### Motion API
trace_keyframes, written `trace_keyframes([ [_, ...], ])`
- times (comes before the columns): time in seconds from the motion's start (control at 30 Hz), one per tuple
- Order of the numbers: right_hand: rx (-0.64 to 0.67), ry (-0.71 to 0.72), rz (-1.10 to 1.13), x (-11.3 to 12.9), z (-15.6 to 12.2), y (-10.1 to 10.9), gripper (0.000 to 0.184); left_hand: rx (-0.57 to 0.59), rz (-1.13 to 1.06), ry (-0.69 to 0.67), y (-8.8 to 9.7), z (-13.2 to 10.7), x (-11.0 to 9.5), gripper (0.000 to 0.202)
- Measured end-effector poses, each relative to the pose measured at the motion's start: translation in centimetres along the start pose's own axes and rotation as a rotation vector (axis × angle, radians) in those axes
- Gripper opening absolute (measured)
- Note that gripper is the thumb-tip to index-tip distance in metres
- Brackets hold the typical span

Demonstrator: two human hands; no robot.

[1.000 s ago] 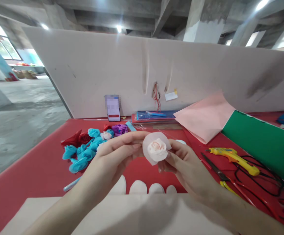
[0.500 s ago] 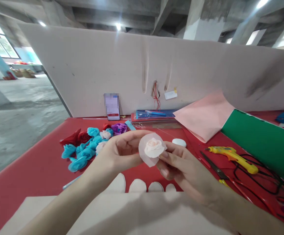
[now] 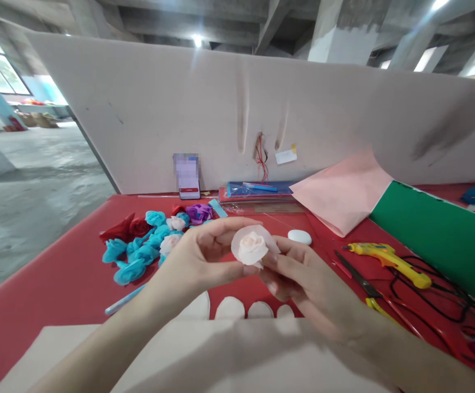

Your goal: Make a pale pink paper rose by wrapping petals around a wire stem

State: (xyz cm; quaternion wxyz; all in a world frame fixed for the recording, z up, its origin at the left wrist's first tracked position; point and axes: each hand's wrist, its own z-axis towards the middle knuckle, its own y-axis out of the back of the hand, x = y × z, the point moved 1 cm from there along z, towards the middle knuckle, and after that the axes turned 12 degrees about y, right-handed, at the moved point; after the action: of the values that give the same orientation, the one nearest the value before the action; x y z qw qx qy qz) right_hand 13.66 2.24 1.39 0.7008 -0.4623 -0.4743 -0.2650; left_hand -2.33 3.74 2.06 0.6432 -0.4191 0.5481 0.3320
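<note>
Now, in the head view, a small pale pink paper rose (image 3: 251,248) is held up above the red table (image 3: 57,284), in the middle of the picture and between the two hands. It is grasped by the left hand (image 3: 204,256) from the left side, with the thumb below and the other fingers curved over its top edge. It is grasped also by the right hand (image 3: 302,278) from the right and from below, where the fingertips are pressed against the thin outer petal. Both hands are closed on the rose, and the rose does not touch the table.

Under the hands, a row of white rounded paper petals (image 3: 245,309) is laid on the table, just beside a large pale sheet (image 3: 180,355) at the near edge. One more white oval piece (image 3: 299,237) is seen just behind the right hand. To the left, a heap of blue, red, white and purple paper flowers (image 3: 147,245) is gathered, and a thin light blue stick (image 3: 125,299) is laid near it. To the right, a yellow glue gun (image 3: 388,262) with a black cord (image 3: 445,295) and a pair of scissors (image 3: 368,289) are placed. Farther back, a folded pink paper sheet (image 3: 339,191) and a green sheet (image 3: 437,234) are spread. A phone (image 3: 188,177) is leaned against the grey partition board (image 3: 262,109).
</note>
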Motion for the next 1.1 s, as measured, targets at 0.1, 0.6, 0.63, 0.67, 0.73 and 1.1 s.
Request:
trace_keyframes([
  [0.1, -0.002, -0.027, -0.012, -0.2, 0.0, -0.1, 0.021, -0.005, -0.03, -0.001, -0.1, 0.0, 0.2, 0.033],
  [0.6, 0.004, -0.008, 0.013, -0.5, -0.1, -0.5, 0.026, -0.087, -0.09, -0.065, -0.7, 0.1, 1.9, 0.03],
  [0.63, 0.004, -0.006, 0.019, -0.6, -0.2, -0.5, 0.026, -0.094, -0.087, -0.069, -0.7, 0.1, 2.0, 0.03],
  [0.67, 0.003, 0.0, 0.027, -0.6, -0.2, -0.6, 0.026, -0.103, -0.082, -0.074, -0.7, 0.2, 2.0, 0.03],
  [0.73, -0.009, 0.015, 0.038, -0.7, -0.2, -0.6, 0.024, -0.133, -0.067, -0.085, -0.9, 0.2, 1.9, 0.029],
  [1.1, -0.061, 0.124, -0.091, -0.5, -0.5, -0.7, 0.017, -0.313, 0.035, -0.126, -2.0, -0.6, 1.5, 0.028],
])
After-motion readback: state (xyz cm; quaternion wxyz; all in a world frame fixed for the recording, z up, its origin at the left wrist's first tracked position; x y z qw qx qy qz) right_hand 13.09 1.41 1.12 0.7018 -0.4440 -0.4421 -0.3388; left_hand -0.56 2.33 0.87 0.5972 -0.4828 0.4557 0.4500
